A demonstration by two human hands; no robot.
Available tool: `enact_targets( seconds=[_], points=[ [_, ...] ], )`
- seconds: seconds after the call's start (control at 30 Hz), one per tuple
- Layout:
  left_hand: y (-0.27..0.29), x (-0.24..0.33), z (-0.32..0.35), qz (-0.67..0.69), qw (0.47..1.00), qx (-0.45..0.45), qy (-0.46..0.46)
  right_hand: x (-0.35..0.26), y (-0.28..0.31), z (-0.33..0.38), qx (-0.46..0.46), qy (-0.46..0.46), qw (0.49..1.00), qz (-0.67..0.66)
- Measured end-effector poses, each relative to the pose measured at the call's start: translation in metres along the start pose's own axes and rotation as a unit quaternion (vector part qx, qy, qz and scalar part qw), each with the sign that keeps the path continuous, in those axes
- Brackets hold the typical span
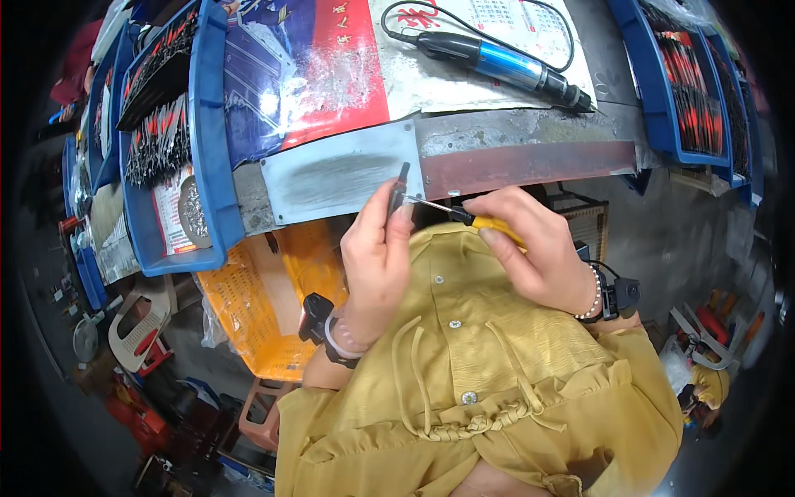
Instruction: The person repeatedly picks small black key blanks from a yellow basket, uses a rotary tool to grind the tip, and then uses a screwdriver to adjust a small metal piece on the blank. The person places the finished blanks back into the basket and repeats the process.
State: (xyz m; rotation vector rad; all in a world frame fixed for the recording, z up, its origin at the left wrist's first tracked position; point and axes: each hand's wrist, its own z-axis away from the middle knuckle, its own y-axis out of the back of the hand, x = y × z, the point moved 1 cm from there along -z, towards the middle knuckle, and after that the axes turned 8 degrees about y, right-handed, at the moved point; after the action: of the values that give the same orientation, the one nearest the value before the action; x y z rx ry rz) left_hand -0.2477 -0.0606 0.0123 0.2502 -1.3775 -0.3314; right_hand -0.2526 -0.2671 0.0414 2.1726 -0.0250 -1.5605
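My left hand (374, 261) pinches a small dark, narrow rod-like part (403, 175) between thumb and fingertips, just over the table's near edge. It stands nearly upright, and its lower end is hidden by the fingers. In my right hand (534, 253) is a screwdriver (490, 224) with a yellow and black handle. Its thin metal shaft points left and its tip meets the dark part near my left fingertips; whether it sits in a screw is too small to tell. Behind the left hand lies a pale metal plate (306, 184) with a dark smudged middle, fixed along the table edge.
A blue and black power screwdriver (509, 65) with a looped cord rests on printed sheets (397, 83) farther back. Blue bins (214, 132) with dark and red slim parts stand left, and another blue bin (669, 124) right. Below the table is an orange crate (240, 290).
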Motion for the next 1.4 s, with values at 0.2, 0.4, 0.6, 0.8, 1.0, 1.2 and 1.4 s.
enact_targets(
  seconds=[0.2, 0.4, 0.6, 0.8, 1.0, 1.2, 1.4],
  points=[
    [-0.012, -0.013, 0.006, -0.182, 0.977, 0.072, -0.082, 0.012, -0.021, 0.01, 0.025, 0.08, 0.987, 0.137],
    [-0.02, -0.021, -0.005, -0.239, 0.947, 0.144, -0.158, 0.032, -0.036, -0.002, 0.067, -0.231, 0.92, -0.309],
    [-0.018, -0.022, -0.006, -0.193, 0.975, 0.08, -0.07, 0.007, -0.019, -0.012, -0.12, 0.103, 0.934, 0.319],
    [-0.021, -0.026, -0.011, -0.236, 0.962, 0.106, -0.087, 0.031, -0.031, -0.011, -0.039, 0.011, 0.997, 0.072],
    [-0.024, -0.033, -0.011, -0.285, 0.944, 0.131, -0.103, 0.048, -0.047, -0.011, 0.067, -0.126, 0.953, -0.267],
    [-0.032, -0.034, -0.012, -0.288, 0.932, 0.174, -0.137, 0.046, -0.025, -0.015, -0.022, -0.404, 0.735, -0.544],
    [-0.006, -0.023, -0.01, 0.073, 0.995, 0.025, 0.056, 0.011, -0.01, -0.023, -0.05, 0.076, 0.995, 0.043]
  ],
)
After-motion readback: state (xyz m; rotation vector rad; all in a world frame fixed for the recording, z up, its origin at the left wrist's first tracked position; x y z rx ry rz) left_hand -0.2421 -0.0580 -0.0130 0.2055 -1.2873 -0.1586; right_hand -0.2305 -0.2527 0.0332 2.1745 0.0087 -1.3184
